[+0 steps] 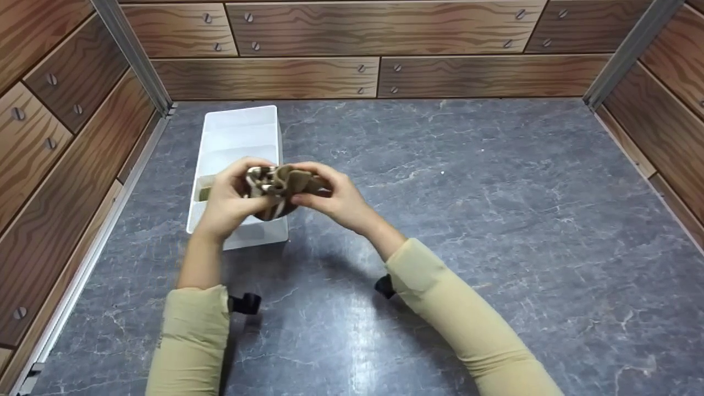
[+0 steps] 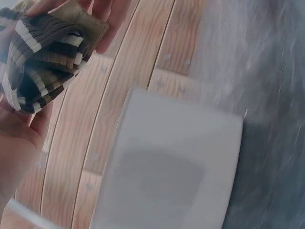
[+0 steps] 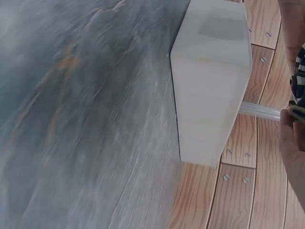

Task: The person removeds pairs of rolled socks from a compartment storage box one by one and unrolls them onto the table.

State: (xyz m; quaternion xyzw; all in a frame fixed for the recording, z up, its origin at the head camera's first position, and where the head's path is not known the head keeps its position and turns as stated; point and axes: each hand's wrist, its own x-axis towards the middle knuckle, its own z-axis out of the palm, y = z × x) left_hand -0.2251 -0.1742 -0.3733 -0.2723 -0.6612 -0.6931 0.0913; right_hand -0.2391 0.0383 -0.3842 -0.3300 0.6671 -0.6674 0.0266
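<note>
A bundled striped sock (image 1: 273, 190), ribbed and coloured brown, black, white and tan, is held up between both hands over the near part of a white box. The left hand (image 1: 224, 199) grips its left side, thumb along the near face. From the right, the right hand (image 1: 336, 199) pinches the tan fabric between thumb and fingers. In the left wrist view, the sock (image 2: 43, 62) shows a folded opening with bands of white and dark knit. Only a sliver of the sock (image 3: 299, 81) appears at the right wrist view's edge.
The white divided box (image 1: 239, 132) stands on the dark marbled tabletop (image 1: 440, 220), at left. An olive-coloured item (image 1: 204, 193) lies in one of its compartments, partly behind the left hand. Wood-patterned panels (image 1: 385, 27) wall the back and both sides.
</note>
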